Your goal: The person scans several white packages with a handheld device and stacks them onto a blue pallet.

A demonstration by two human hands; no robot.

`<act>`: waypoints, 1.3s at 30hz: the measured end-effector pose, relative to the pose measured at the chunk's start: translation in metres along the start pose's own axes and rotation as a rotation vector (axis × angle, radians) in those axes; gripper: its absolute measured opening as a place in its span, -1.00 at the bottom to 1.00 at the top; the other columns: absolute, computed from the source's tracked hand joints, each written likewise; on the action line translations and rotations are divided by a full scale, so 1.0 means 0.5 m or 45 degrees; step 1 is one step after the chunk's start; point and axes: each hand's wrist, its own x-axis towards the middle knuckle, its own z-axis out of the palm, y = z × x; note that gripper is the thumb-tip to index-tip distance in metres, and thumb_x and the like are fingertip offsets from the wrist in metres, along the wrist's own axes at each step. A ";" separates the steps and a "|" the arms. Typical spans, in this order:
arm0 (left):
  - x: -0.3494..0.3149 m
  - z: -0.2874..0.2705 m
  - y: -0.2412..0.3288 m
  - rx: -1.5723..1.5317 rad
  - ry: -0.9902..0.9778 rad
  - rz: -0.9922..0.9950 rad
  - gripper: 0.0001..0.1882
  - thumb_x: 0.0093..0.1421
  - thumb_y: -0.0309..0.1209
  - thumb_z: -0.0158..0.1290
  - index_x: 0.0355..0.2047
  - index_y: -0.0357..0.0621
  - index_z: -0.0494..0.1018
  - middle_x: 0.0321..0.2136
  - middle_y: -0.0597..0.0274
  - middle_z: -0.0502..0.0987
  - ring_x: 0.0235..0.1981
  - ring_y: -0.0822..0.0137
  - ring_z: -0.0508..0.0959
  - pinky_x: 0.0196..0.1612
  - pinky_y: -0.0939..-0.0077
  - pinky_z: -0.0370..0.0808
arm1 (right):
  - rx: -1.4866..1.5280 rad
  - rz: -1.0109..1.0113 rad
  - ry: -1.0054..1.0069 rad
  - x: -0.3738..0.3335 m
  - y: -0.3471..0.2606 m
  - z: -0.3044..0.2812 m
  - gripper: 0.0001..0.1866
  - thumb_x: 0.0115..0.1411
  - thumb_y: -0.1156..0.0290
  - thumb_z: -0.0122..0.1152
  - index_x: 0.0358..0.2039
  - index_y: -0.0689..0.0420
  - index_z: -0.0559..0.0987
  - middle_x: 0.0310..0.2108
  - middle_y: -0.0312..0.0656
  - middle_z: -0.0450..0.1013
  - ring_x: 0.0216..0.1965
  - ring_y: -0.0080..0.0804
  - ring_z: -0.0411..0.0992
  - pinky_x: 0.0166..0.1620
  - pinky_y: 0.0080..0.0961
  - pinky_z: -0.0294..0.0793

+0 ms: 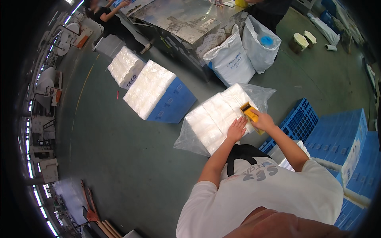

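In front of me stands a block of white, soft-looking packs (217,115) with a loose clear plastic bag (187,139) spreading out around its sides. My left hand (237,129) lies flat on the near part of the packs, fingers stretched out. My right hand (265,121) is closed around a yellow hand tool (251,112) with a dark end, held over the right side of the packs. Its exact kind does not show clearly.
Blue-sided stacks of white packs (170,104) stand on the floor ahead to the left. Two white sacks (232,59) lean by a metal table (178,20). A blue pallet (297,119) and blue stacks (337,135) are at my right. Other people (119,29) stand near the table.
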 end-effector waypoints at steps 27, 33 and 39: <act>0.032 -0.006 0.007 0.069 -0.068 0.108 -0.46 0.11 -0.22 -0.15 0.10 -0.09 0.10 0.16 0.25 0.04 0.18 0.31 0.03 0.17 0.30 -0.01 | -0.163 0.650 -0.370 -0.106 0.182 0.213 -0.53 -0.25 0.20 0.17 -0.21 -0.07 0.51 -0.32 -0.09 0.47 -0.26 -0.18 0.44 -0.19 -0.35 0.42; 0.055 -0.029 0.009 -0.094 -0.050 0.191 -0.61 -0.04 -0.48 -0.11 -0.12 -0.19 0.32 0.02 0.06 0.23 0.10 0.15 0.16 0.13 0.26 0.08 | -0.256 0.774 -0.690 -0.223 0.344 0.275 -0.50 -0.22 0.11 0.16 -0.19 0.00 0.49 -0.20 -0.17 0.43 -0.15 -0.26 0.40 -0.11 -0.41 0.38; 0.190 -0.037 -0.009 0.090 0.008 0.158 -0.46 0.03 -0.28 -0.08 0.03 -0.21 0.17 0.12 0.02 0.08 0.16 0.10 0.05 0.16 0.24 0.00 | 0.040 0.837 -0.542 -0.296 0.339 0.232 -0.32 -0.24 0.09 0.17 0.00 -0.08 0.35 -0.13 -0.10 0.39 -0.12 -0.24 0.37 -0.06 -0.44 0.33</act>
